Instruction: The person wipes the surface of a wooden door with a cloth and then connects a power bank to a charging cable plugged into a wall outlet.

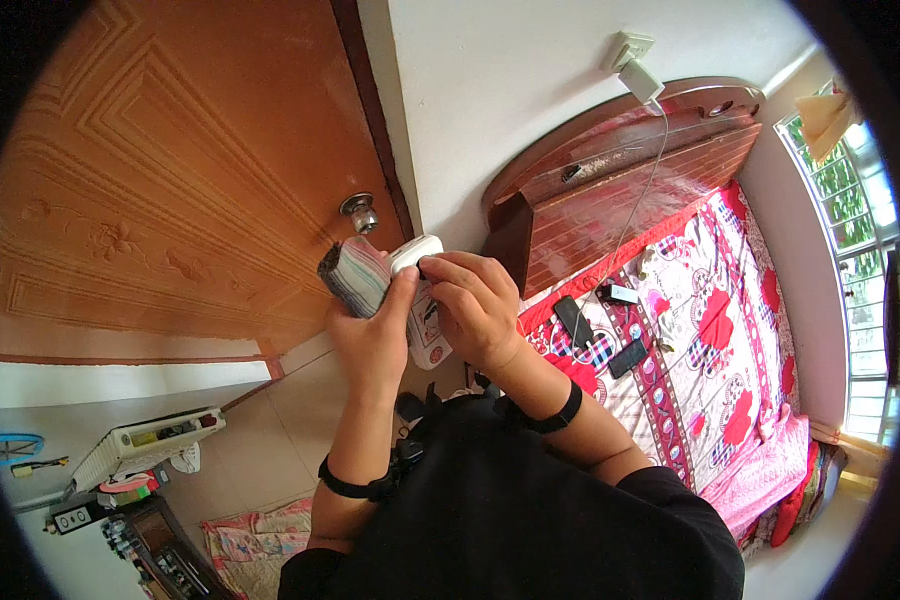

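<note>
Now, brown door (200,180): hard and glossy, carved in raised panels and flowers, round metal knob (360,213) just above the bundle in view.
Striped bundle (358,278): up in the left hand (365,340), soft-looking, layered, pastel stripes, dark rumpled end.
Left grip: clasped around the bundle, thumb pressed to the white container (434,354); best held steady, no squashing.
White container: between both hands, smooth, round-cornered, probably plastic, round red mark low down.
Right hand (478,305): fingers bent, gripping near the container's top; light, even fingertip pressure advisable, wrist loose.
Bed (715,385): off right, patterned red and white, shiny wooden headboard (630,215), dark phones (573,320) lying flat.
</note>
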Tool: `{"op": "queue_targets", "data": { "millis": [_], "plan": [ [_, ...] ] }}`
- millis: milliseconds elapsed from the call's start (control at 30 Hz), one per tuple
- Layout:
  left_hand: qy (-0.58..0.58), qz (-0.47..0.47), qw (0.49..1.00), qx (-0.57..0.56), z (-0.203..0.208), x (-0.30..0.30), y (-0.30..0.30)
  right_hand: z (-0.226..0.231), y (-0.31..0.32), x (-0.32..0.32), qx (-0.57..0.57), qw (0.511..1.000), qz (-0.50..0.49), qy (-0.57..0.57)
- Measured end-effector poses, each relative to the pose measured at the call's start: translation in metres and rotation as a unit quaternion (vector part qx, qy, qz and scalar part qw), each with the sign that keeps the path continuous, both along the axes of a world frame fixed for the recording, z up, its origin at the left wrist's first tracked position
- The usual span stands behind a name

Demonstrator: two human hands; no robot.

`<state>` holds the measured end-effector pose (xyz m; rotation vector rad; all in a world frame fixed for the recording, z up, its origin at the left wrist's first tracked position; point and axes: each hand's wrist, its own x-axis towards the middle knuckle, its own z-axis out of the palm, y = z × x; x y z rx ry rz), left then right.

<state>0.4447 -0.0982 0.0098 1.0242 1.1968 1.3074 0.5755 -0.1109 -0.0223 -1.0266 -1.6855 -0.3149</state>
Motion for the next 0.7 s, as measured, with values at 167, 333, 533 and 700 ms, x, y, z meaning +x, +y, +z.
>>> {"op": "queue_targets", "data": {
  "millis": [167, 333, 533, 700],
  "plan": [
    [-0.023, -0.006, 1.000, 0.019, 0.0017, -0.0010, -0.0013, 0.0000, -0.0022, -0.0023, 0.006, 1.000, -0.002, 0.004],
    [-0.033, -0.011, 0.999, 0.033, 0.0006, -0.0020, -0.0026, -0.0014, -0.0026, -0.0018, 0.034, 0.999, -0.009, -0.023],
    [-0.033, -0.025, 0.998, 0.048, 0.0035, -0.0060, -0.0041, -0.0030, -0.0066, -0.0027, 0.040, 0.999, -0.012, -0.016],
    [-0.052, -0.043, 0.997, 0.034, 0.0033, -0.0099, -0.0047, 0.0055, -0.0100, -0.0026, 0.036, 0.999, -0.016, -0.026]
  ]
}}
